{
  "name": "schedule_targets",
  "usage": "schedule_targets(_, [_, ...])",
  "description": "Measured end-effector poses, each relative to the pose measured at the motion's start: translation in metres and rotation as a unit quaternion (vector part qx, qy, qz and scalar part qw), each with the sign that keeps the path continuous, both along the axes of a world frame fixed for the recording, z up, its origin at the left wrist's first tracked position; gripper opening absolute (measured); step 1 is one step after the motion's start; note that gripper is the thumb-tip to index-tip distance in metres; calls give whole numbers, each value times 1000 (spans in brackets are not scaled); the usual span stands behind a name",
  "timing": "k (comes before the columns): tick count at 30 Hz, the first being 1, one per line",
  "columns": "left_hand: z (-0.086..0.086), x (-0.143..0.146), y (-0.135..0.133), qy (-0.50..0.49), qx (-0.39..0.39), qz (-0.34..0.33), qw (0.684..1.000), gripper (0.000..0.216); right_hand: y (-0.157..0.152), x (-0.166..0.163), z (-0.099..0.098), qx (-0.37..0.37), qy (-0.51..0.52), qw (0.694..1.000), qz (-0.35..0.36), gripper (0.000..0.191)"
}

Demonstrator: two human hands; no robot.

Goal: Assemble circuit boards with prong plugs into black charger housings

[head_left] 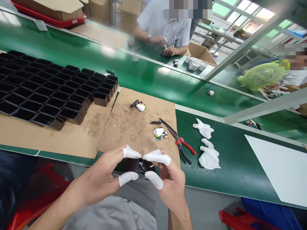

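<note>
White finger cots cover the thumb and finger tips of both hands. In my left hand [103, 175] is a black plastic housing [131, 165], gripped from above and below just over my lap. My right hand [171, 177] pinches a black end piece [149, 166] at the housing's open end. Small light-coloured parts show in the gap between the two; the rest of the inside is hidden. Beyond my hands, a circuit board with a white wrapped part [160, 133] lies on the cardboard. Long-nose pliers [177, 137] with red and black handles lie beside it.
Rows of black open housings [51, 95] fill the left. Another circuit board assembly [140, 106] lies farther back on the cardboard sheet [129, 127]. White crumpled finger cots [209, 156] rest right of the pliers, near a white sheet [278, 169]. A co-worker [165, 35] handles white parts across the green conveyor [153, 76].
</note>
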State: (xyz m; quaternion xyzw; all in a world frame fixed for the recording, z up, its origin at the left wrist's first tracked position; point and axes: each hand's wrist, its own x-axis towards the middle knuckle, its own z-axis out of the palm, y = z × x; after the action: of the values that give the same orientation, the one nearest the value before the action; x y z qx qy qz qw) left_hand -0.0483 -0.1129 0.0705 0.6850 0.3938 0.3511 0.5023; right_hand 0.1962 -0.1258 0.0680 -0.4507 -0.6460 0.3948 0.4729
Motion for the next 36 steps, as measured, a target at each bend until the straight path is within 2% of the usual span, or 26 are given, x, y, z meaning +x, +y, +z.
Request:
schedule_targets(5, [5, 1, -7, 11, 48, 22, 999, 30, -8, -5, -2, 25, 20, 999, -16, 25])
schedule_targets(9, [0, 3, -1, 16, 51, 13, 998, 26, -6, -4, -7, 47, 0, 999, -10, 32])
schedule_targets(13, [-19, 7, 15, 2, 20, -2, 1000, 23, 7, -1, -13, 62, -74, 995, -3, 33])
schedule_targets(16, [-38, 10, 23, -35, -28, -13, 999, 30, 20, -1, -17, 92, -125, 988, 9, 31])
schedule_targets(20, [-50, 11, 24, -78, -72, -25, 994, 38, 27, -6, -21, 115, -129, 985, 4, 30])
schedule_targets(24, [-52, 10, 22, -88, -60, -26, 994, 35, 22, -12, -29, 125, -95, 987, -21, 28])
schedule_targets(31, [-51, 9, 21, -128, -66, -29, 989, 40, 15, -16, -40, 91, -60, 993, -52, 34])
schedule_targets(36, [-43, 5, 23, -148, -93, -33, 984, 25, 15, -18, -42, 80, -39, 994, -67, 26])
